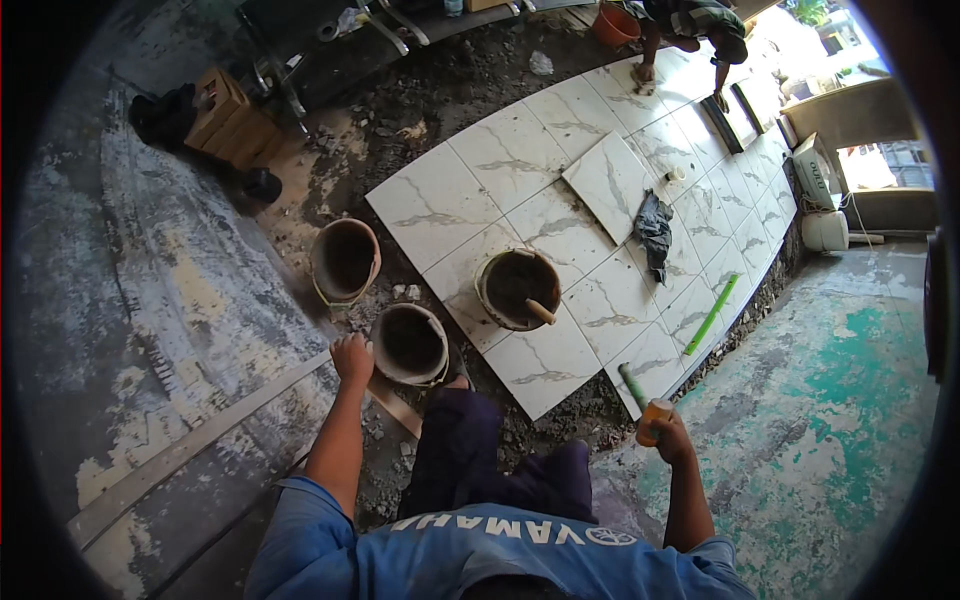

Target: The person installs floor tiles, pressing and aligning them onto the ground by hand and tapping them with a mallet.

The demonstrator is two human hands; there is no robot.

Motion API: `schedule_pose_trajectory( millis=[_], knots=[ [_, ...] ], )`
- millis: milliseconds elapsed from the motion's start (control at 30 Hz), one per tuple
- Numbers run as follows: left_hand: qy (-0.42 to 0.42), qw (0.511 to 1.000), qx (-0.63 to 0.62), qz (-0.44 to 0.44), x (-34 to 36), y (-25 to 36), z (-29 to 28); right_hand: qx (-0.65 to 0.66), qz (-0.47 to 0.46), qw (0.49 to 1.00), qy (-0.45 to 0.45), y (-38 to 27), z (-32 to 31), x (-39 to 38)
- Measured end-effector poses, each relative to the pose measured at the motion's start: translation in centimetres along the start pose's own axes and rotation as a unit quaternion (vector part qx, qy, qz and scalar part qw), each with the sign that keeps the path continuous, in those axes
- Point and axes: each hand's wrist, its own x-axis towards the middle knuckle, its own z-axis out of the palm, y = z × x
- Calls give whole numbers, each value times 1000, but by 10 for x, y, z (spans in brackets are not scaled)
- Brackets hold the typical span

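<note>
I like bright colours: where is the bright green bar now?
In the head view, the bright green bar lies right of centre on the white tiles, near their right edge, below and right of the dark rag.

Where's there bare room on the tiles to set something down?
Mostly bare tile lies between the bucket on the tiles and the green bar; another patch lies beyond that bucket, left of the loose tile. It's crowded around the dark cloth, and by the left hand, where two other buckets stand.
</note>
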Motion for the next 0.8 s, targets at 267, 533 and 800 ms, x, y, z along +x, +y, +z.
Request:
schedule_pose_trajectory(
  millis=[267,533,800],
  knots=[
    [-93,982,-44,-157,-49,-48,-80,-73,-10,996,56,1,10,-59],
    [-128,977,-73,-154,-92,-74,-110,-27,-55,993,104,10,23,-111],
    [-146,966,-109,-184,-99,-109,-125,41,-106,977,182,35,12,-135]
  ],
)
